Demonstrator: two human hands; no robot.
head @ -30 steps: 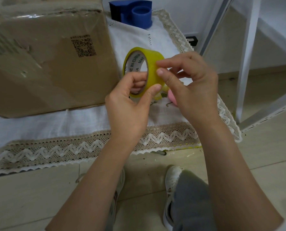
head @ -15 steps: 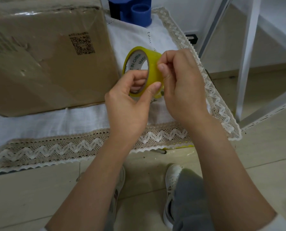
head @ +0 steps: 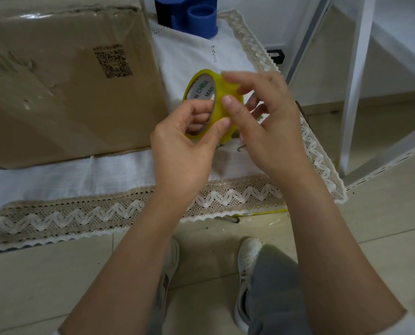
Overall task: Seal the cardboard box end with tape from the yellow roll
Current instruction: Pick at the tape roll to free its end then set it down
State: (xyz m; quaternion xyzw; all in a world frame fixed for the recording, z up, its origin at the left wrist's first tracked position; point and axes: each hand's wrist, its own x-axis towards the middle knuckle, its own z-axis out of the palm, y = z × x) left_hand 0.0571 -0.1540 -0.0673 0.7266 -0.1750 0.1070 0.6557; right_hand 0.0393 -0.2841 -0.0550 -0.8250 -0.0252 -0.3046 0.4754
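Observation:
The yellow tape roll (head: 219, 93) stands on edge in the air above the table, its printed core facing left. My left hand (head: 184, 146) grips it, fingers through the core and thumb on the outer face. My right hand (head: 267, 122) is on the roll's right side, thumb and forefinger spread and pressing on the yellow outer surface, the other fingers loosely apart. No free tape end shows. The large cardboard box (head: 56, 81) sits to the left on the cloth, a QR code on its near face and shiny old tape along its top edge.
A white tablecloth (head: 105, 175) with a lace zigzag border covers the low table. A blue tape dispenser (head: 189, 15) stands at the back behind the roll. White metal frame legs (head: 354, 93) rise at the right. My shoes and the tiled floor lie below the table edge.
My right hand has opened from a tight pinch on the roll's edge, its fingers now spread across the outer surface. The left hand keeps its hold; the roll has barely moved.

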